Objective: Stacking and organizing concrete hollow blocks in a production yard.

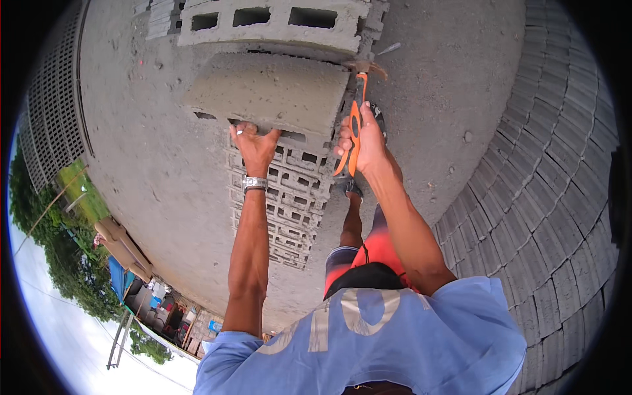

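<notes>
My left hand [255, 146], with a ring and a metal wristwatch [255, 183], grips the near edge of a grey hollow concrete block [270, 89]. Some of its fingers reach into an opening in the block's edge. The block lies tilted on top of a stack of similar blocks [289, 217], its broad flat face upward. In my right hand [368, 138] is a claw hammer [361, 118] with an orange and black handle, my fingers wrapped round the grip. Its rusty head is at the block's far right corner; whether they touch, I cannot tell.
Another hollow block [270, 23] stands just beyond. Stacked blocks [546, 217] form a long wall on my right, and more [52, 99] stand at the far left. My shoe [353, 189] is beside the stack, on dusty grey ground [164, 151].
</notes>
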The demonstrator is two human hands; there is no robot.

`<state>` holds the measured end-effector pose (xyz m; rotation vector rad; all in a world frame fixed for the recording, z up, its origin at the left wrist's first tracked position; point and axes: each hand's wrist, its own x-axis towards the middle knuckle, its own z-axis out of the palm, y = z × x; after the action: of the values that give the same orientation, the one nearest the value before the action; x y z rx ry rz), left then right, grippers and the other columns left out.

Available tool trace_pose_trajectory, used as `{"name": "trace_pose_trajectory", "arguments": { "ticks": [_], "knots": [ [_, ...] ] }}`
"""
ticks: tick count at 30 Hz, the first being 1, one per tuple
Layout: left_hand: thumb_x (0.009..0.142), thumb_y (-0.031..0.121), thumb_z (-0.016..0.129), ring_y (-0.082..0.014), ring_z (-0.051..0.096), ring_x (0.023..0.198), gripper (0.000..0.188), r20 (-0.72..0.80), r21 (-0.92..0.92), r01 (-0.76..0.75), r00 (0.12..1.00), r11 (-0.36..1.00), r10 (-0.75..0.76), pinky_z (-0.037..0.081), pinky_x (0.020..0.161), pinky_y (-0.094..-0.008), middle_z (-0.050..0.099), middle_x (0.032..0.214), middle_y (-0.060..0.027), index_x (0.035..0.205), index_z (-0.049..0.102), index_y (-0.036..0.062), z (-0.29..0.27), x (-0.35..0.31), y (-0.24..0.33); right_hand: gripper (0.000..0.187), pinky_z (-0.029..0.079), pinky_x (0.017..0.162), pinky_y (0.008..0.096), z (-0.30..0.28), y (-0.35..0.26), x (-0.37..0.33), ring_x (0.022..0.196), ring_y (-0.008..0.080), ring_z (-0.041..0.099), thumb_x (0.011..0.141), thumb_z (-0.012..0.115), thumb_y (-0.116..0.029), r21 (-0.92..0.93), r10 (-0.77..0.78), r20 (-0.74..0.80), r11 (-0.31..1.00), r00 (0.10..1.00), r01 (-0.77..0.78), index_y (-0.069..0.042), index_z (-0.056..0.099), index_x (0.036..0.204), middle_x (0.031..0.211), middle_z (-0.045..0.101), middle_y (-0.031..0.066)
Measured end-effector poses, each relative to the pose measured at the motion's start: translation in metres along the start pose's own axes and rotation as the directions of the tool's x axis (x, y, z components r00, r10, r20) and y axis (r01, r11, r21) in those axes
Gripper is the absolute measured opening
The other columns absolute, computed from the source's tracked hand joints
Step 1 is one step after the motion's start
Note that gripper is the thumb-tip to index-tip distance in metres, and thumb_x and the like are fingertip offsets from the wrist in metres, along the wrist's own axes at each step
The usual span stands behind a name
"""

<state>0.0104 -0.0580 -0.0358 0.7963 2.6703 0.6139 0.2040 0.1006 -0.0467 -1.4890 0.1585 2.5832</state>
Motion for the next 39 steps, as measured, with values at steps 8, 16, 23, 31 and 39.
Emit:
{"name": "trace_pose_trajectory", "arguments": {
  "ticks": [8,16,23,31,39],
  "knots": [
    [0.066,0.027,0.08,-0.0327,0.051,0.084,0.039,-0.021,0.119,-0.066,0.997,0.991,0.068,0.028,0.11,-0.0444,0.057,0.078,-0.0125,0.072,0.056,-0.0031,0.0,0.0,-0.006,0.063,0.04,0.048,0.0378,-0.008,0.009,-0.022,0.045,0.0178,0.043,0.095,0.037,-0.071,0.333,-0.293,-0.313,0.857,0.903,0.394,-0.011,0.049,0.082,0.06,0.044,0.0022],
    [0.066,0.033,0.08,-0.0366,0.056,0.095,0.045,0.001,0.166,-0.072,0.997,0.983,0.072,0.025,0.114,-0.0486,0.064,0.088,-0.0205,0.077,0.064,-0.0072,-0.005,0.003,-0.006,0.063,0.041,0.044,0.0389,-0.004,0.025,0.0,0.04,0.0192,0.043,0.095,0.039,-0.07,0.144,-0.021,-0.082,0.989,0.996,0.032,-0.009,0.048,0.083,0.057,0.044,0.0025],
    [0.063,0.037,0.081,-0.0396,0.06,0.098,0.05,0.029,0.24,-0.017,1.0,0.971,0.01,0.027,0.113,-0.049,0.066,0.091,-0.0245,0.079,0.067,-0.0082,-0.019,0.022,0.033,0.058,0.045,0.047,0.0365,-0.025,-0.044,-0.065,0.047,0.0162,0.052,0.098,0.044,-0.064,-0.657,-0.617,0.008,0.59,0.787,0.47,-0.007,0.053,0.084,0.059,0.05,0.0044],
    [0.073,0.05,0.065,-0.0358,0.066,0.093,0.058,0.092,0.383,-0.065,0.995,0.921,0.032,0.029,0.111,-0.0464,0.069,0.089,-0.0275,0.094,0.072,-0.0037,-0.02,0.083,0.091,0.038,0.048,0.068,0.042,0.146,-0.172,0.0,0.077,0.0272,0.064,0.089,0.068,-0.038,-0.649,-0.593,0.76,-0.716,0.265,0.258,-0.003,0.068,0.101,0.09,0.066,0.0129],
    [0.077,0.051,0.068,-0.0362,0.066,0.097,0.055,0.029,0.268,-0.17,0.985,0.948,0.169,0.034,0.107,-0.052,0.072,0.087,-0.0222,0.096,0.073,-0.0004,-0.035,0.101,0.081,0.044,0.051,0.082,0.0433,0.124,-0.116,-0.041,0.092,0.0283,0.065,0.087,0.075,-0.034,-0.7,-0.692,0.667,-0.454,0.277,0.551,0.002,0.066,0.111,0.103,0.065,0.0162]
  ]
}}
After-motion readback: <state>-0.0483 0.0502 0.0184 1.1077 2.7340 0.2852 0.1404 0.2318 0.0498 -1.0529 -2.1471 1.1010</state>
